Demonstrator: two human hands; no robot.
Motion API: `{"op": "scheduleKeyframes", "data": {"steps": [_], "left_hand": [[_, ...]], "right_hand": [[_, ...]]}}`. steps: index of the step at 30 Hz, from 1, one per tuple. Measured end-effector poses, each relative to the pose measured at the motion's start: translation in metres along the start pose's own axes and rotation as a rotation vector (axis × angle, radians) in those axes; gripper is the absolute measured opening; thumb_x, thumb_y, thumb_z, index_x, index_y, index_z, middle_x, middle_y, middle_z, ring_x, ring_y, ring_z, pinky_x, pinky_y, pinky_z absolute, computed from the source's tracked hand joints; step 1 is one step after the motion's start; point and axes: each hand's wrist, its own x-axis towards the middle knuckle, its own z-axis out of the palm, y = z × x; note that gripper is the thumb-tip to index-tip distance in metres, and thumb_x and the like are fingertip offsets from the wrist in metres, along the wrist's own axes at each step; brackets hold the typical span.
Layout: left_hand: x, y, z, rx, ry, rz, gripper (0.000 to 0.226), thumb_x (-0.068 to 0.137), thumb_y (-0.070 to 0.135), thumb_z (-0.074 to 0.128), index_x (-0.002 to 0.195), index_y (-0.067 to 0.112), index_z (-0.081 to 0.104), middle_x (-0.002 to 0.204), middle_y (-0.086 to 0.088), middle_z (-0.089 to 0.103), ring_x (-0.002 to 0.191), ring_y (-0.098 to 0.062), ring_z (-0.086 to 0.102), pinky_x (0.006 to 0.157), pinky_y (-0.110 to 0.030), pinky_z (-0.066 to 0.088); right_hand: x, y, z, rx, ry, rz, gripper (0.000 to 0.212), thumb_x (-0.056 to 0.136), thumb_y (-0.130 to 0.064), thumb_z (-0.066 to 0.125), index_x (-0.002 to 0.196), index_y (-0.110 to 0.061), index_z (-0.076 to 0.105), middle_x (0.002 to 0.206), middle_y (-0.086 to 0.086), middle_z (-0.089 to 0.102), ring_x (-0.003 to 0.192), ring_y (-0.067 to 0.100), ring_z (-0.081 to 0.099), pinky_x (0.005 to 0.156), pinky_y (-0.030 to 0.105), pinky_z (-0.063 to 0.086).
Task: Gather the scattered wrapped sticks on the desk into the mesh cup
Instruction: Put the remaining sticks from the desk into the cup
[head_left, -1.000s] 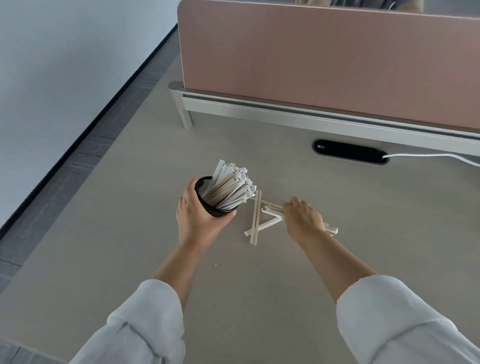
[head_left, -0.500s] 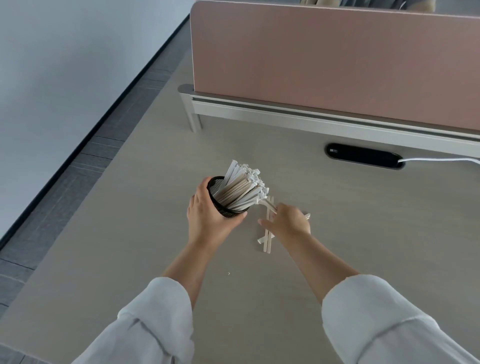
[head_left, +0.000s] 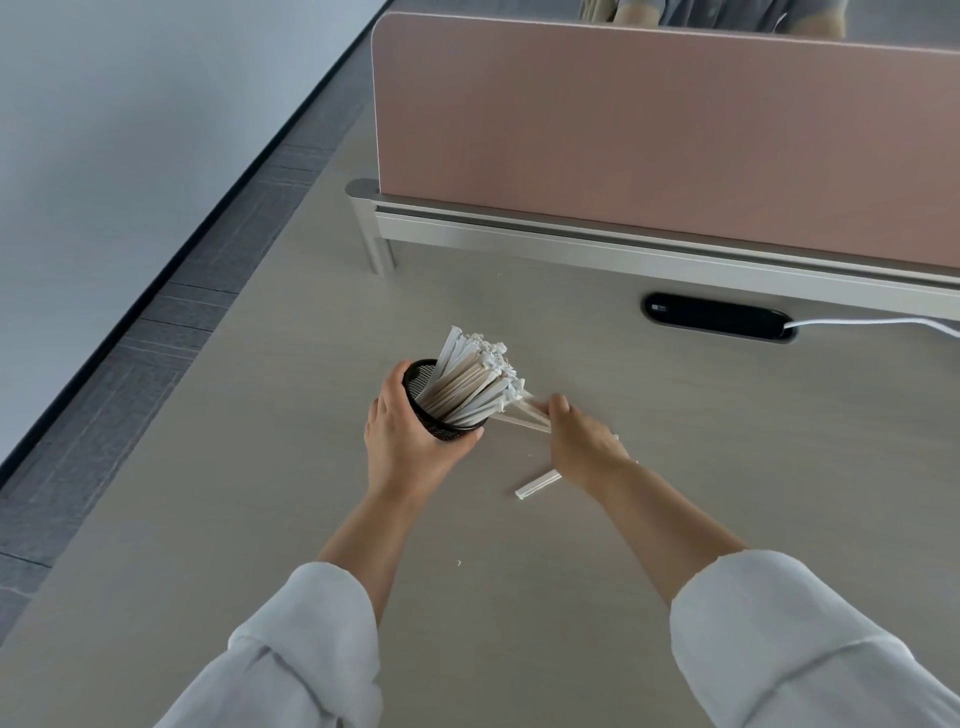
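My left hand (head_left: 402, 441) grips the black mesh cup (head_left: 434, 410), tilted to the right and packed with a bundle of white-wrapped sticks (head_left: 475, 382). Just right of the cup, my right hand (head_left: 584, 441) is shut on a few wrapped sticks (head_left: 522, 415), whose free ends point at the cup's mouth and touch the bundle. One wrapped stick (head_left: 537, 483) lies loose on the desk below my right hand, partly hidden by the wrist.
A pink divider panel (head_left: 665, 130) on a metal rail (head_left: 623, 249) runs across the back of the desk. A black cable port (head_left: 717, 317) with a white cable (head_left: 872, 325) sits at the right. The desk's left edge (head_left: 171, 395) drops to grey floor.
My right hand has lifted a few sticks off the desk and carried them left to the cup's mouth. One stick stays on the desk. The cup has stayed tilted in my left hand.
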Motion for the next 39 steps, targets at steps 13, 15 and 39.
{"op": "scheduleKeyframes", "data": {"steps": [13,15,39], "left_hand": [[-0.005,-0.012,-0.005,0.073,0.014,-0.033,0.093,0.052,0.035,0.084,0.129,0.016,0.034,0.124,0.0,0.053,0.113,-0.024,0.047,0.099,-0.047,0.039],[-0.006,-0.012,-0.004,0.075,0.019,-0.042,0.093,0.052,0.035,0.084,0.129,0.017,0.034,0.124,-0.001,0.053,0.113,-0.024,0.047,0.099,-0.047,0.039],[-0.034,-0.003,0.0,0.031,-0.002,-0.046,0.089,0.053,0.029,0.084,0.127,0.017,0.036,0.123,0.0,0.053,0.114,-0.025,0.046,0.1,-0.048,0.038]], "right_hand": [[0.021,-0.007,0.011,-0.182,-0.018,-0.076,0.029,0.093,-0.016,0.048,0.12,-0.01,0.054,0.123,0.012,0.05,0.109,0.034,0.057,0.081,0.037,0.046],[0.02,-0.007,0.014,-0.195,-0.017,-0.071,0.028,0.092,-0.01,0.047,0.12,-0.009,0.052,0.124,0.012,0.049,0.11,0.035,0.057,0.077,0.036,0.043],[-0.017,0.033,0.01,-0.22,-0.162,-0.193,0.033,0.087,-0.034,0.06,0.111,-0.011,0.056,0.116,0.009,0.056,0.109,0.03,0.057,0.085,0.035,0.044]]}}
